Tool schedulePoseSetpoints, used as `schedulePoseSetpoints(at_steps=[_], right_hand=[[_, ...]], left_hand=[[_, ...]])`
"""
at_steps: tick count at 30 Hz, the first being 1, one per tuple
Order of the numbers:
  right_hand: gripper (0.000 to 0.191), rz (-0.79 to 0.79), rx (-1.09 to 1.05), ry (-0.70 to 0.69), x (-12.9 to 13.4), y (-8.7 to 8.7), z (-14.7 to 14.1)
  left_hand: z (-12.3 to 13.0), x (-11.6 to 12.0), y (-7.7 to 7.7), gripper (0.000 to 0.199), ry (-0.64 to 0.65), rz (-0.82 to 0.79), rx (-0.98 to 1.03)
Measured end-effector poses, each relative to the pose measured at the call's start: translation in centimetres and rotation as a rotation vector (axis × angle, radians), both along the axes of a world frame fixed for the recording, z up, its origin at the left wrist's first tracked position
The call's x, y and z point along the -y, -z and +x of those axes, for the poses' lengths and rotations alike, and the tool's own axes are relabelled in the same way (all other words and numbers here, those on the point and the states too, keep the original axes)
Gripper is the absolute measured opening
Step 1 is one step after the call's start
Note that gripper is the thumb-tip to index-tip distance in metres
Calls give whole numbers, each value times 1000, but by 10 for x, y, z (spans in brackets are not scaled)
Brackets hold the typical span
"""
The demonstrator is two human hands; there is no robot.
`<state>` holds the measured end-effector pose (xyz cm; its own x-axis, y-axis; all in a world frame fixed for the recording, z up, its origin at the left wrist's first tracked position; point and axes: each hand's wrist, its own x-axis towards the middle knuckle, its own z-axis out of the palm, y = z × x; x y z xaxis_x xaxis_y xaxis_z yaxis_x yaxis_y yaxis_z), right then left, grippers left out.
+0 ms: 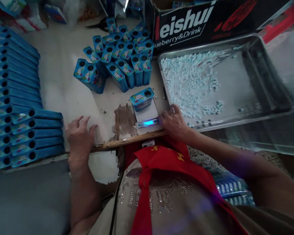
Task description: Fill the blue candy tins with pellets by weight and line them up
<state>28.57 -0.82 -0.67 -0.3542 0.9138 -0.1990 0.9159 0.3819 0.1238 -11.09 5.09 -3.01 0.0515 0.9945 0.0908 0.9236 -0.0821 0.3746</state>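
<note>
A blue candy box point(142, 99) with a dark round hole in its top stands on a small white digital scale point(146, 113) with a lit blue display. My right hand point(173, 122) is at the scale's right edge, beside the near-left corner of a metal tray point(235, 121). Its fingers are curled in, and a small pale spot shows at the fingertips; what they hold, if anything, I cannot make out. Pale blue and white candies point(188, 81) are spread in the tray's left part. On the left, my left hand point(80, 135) hovers or rests by the table edge, fingers apart, holding nothing.
Stacked rows of blue boxes point(39, 133) fill the left side. Several more boxes point(122, 55) stand loosely grouped at the back, with black-handled scissors or pliers point(98, 25) behind. A black printed carton point(186, 26) borders the tray. The wooden table edge point(127, 140) is worn.
</note>
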Motion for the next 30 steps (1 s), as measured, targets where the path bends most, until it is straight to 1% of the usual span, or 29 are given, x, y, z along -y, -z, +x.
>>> schedulePoseSetpoints(at_steps=[3,6,8,10,12,15,18,20,22,24,27,30], right_hand=[[43,30,5,0,5,7,4],[44,66,5,-37,7,15,9],[42,100,-33,-47,6,18,12],[37,135,-116,-30,3,18,16],[32,171,-230,16,-4,14,22],[27,236,-394,111,-18,-1,36],[23,305,-490,214,-30,-19,57],[20,342,-542,288,-33,-27,74],[18,347,-628,359,-31,-29,87],[16,320,-745,408,-26,-27,94],[10,280,-872,399,-22,-23,89],[13,283,-871,381,-27,-22,80]], left_hand=[[2,2,6,47,-6,4,-54],[4,4,11,46,24,1,-65],[8,4,15,43,48,13,-51],[15,3,21,40,69,39,-34],[25,1,27,38,98,71,-7],[44,-3,34,39,157,116,81],[59,-7,37,40,214,163,143],[67,-8,37,41,240,190,179],[74,-9,36,43,274,198,241],[81,-9,35,45,304,189,309],[93,-10,31,53,316,185,395],[111,-16,30,66,330,189,515]])
